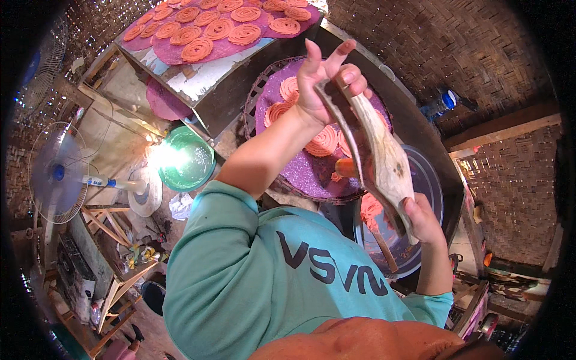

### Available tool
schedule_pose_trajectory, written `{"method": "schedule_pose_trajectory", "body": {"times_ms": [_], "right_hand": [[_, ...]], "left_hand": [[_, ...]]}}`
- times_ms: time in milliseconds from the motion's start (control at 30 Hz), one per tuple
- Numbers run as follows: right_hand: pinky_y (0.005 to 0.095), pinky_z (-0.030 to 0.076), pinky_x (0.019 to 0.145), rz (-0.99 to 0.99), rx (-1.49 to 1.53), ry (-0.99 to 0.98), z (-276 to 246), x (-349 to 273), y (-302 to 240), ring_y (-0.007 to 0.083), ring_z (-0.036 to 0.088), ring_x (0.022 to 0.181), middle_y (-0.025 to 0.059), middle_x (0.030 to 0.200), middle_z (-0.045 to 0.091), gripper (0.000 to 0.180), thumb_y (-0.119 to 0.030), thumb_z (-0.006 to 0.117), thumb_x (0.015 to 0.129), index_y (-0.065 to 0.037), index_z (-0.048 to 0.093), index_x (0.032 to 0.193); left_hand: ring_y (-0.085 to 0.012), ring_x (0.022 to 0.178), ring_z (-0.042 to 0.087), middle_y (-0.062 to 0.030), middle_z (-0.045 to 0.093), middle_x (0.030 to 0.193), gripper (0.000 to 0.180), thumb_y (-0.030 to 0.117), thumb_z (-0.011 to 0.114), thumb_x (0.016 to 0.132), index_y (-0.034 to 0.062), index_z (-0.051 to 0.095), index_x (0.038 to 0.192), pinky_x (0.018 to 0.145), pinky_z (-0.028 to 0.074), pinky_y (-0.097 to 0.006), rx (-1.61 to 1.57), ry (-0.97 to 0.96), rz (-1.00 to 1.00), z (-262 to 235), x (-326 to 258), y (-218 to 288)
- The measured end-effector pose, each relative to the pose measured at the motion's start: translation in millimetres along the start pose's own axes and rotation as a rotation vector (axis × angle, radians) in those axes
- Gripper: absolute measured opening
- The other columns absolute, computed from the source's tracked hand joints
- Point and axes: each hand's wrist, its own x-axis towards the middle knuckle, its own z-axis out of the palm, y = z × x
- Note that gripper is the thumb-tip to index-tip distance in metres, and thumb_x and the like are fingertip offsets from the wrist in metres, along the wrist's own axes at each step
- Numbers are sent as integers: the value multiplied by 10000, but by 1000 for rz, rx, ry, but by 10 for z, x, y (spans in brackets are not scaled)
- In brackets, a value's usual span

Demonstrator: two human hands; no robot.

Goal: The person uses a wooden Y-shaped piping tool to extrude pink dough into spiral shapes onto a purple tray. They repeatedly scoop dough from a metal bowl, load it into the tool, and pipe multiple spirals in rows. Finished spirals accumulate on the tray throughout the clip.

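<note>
Overhead, left hand (321, 84) and right hand (423, 219) both grip curved, rough wooden press (378, 153) above purple mat (312, 174).

grey standing electric fan (57, 174) off to the left, glowing green glass lamp shade (186, 159), blue-capped plastic bottle (443, 103), woven bamboo wall (456, 48) behind

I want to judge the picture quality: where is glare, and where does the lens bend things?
Head view: strong glare burns out the spot beside the green bowl; the corners are black from the fisheye rim; the woven walls curve near the edge; the left hand and right hand on the wooden press look sharp.
</note>
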Motion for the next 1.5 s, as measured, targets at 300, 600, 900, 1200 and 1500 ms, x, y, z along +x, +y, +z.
{"method": "schedule_pose_trajectory", "body": {"times_ms": [300, 600, 900, 1200, 1500], "right_hand": [[273, 472, 561, -125, -100, 82, 30, -171, -203, 130, 589, 654, 66, 754, 616, 667, -594, 588, 793, 52, 605, 959], [247, 428, 504, -175, -165, 183, 10, -552, -259, 95, 552, 578, 36, 712, 615, 682, -579, 589, 799, 73, 611, 999], [251, 435, 505, -254, -167, 117, 172, -309, -296, 96, 568, 577, 36, 641, 598, 607, -541, 571, 832, 59, 611, 907], [277, 462, 556, -143, -248, 171, 93, -539, -110, 130, 597, 606, 75, 656, 617, 559, -485, 542, 867, 63, 597, 960], [293, 479, 620, -249, -149, 167, 121, -522, -271, 151, 620, 677, 103, 745, 652, 627, -527, 547, 848, 66, 582, 1048]], "left_hand": [[-217, 689, 566, -16, 560, 663, 648, 698, 377, 844, 180, 540, 1199, 778, 449, -437, 19, -113, 20, 375, 139, 20], [-230, 632, 556, -28, 537, 622, 605, 679, 362, 862, 191, 572, 1151, 755, 449, -445, 65, -100, -4, 555, 131, -217], [-209, 634, 540, -21, 538, 624, 595, 669, 316, 886, 182, 591, 1088, 761, 419, -411, 137, -85, -43, 766, 89, 105], [-226, 580, 523, -28, 491, 573, 517, 640, 340, 899, 179, 563, 970, 718, 437, -453, 38, 24, -72, 536, 46, -252], [-169, 624, 525, 23, 494, 608, 544, 590, 312, 934, 136, 543, 1126, 771, 412, -382, 134, -86, -111, 933, 431, -106]]}}
